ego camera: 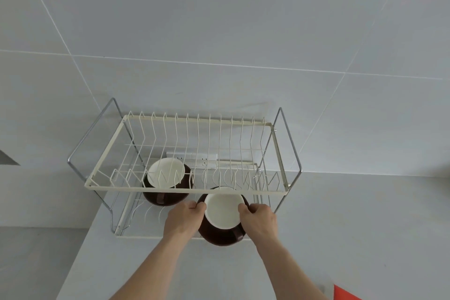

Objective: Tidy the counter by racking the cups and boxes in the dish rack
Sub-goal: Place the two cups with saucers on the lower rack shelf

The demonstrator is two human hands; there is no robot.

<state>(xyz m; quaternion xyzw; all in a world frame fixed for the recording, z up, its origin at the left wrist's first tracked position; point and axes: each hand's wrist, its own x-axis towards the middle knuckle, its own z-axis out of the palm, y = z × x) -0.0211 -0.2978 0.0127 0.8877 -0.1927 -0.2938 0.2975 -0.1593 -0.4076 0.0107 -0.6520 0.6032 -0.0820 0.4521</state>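
Both hands grip a brown cup at the dish rack's front.

Left hand (pixel 184 217) and right hand (pixel 258 218) clasp the white-lined cup (pixel 222 213) by its rim, apparently over the dish rack (pixel 185 190)'s lower tier; a second cup (pixel 166 178) sits inside. No writing is legible.

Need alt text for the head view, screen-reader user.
Both hands, left hand and right hand, hold a brown cup with a white inside at the front of a wire dish rack on a grey counter. A second brown cup sits inside the rack.

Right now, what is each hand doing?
Left hand: gripping the left rim of the brown, white-lined ceramic cup.
Right hand: gripping its right rim.
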